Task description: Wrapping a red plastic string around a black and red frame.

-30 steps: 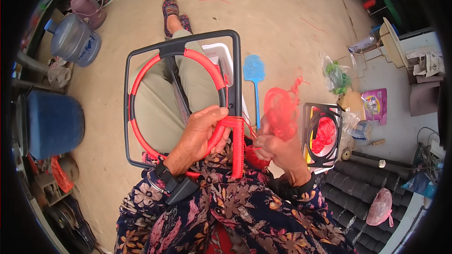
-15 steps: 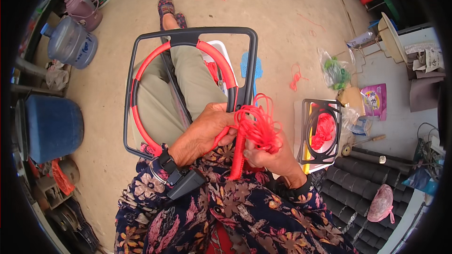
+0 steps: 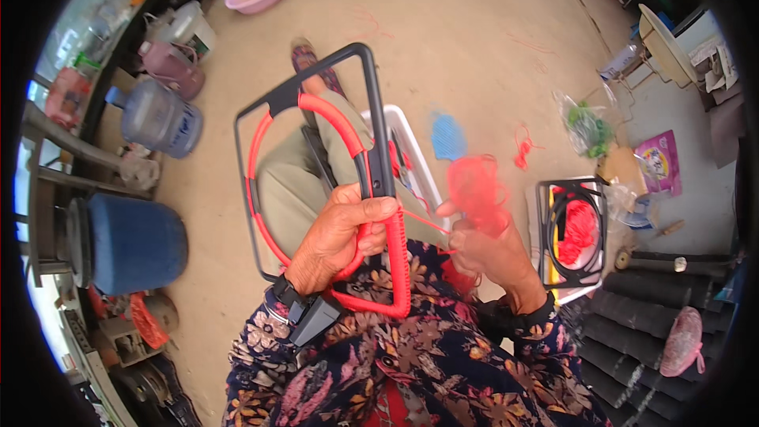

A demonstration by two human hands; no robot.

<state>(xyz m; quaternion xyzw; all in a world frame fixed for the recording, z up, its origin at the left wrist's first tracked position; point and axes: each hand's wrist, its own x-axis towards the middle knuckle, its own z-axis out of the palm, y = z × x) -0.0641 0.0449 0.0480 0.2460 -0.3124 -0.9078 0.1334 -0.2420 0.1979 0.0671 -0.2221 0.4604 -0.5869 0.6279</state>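
Observation:
A black square-cornered frame [image 3: 236, 160] with an inner ring leans over my lap, tilted. Red cord wraps [image 3: 340, 120] cover much of the ring and one corner, while dark stretches stay bare. Fingers closed, my left hand [image 3: 336, 229] grips the ring near that corner, thumb pressed on the wrapped part. To its right, my right hand [image 3: 494, 257] is closed round a looped bundle of red cord [image 3: 477, 190], blurred by motion. A thin red strand [image 3: 424, 220] runs taut from the frame to the right hand.
A white tray [image 3: 417, 156] lies beyond my knees. On the right stands a white box [image 3: 594, 289] with a similar black frame and red cord. A blue mesh piece [image 3: 449, 138] and cord scraps [image 3: 523, 146] lie on the floor. The left side holds a blue barrel [image 3: 138, 241] and water jug [image 3: 162, 119].
My right hand has moved right with the cord bundle, away from the frame, drawing a strand out. The frame has tilted and shows its wrapped corner. The whole view has shifted left.

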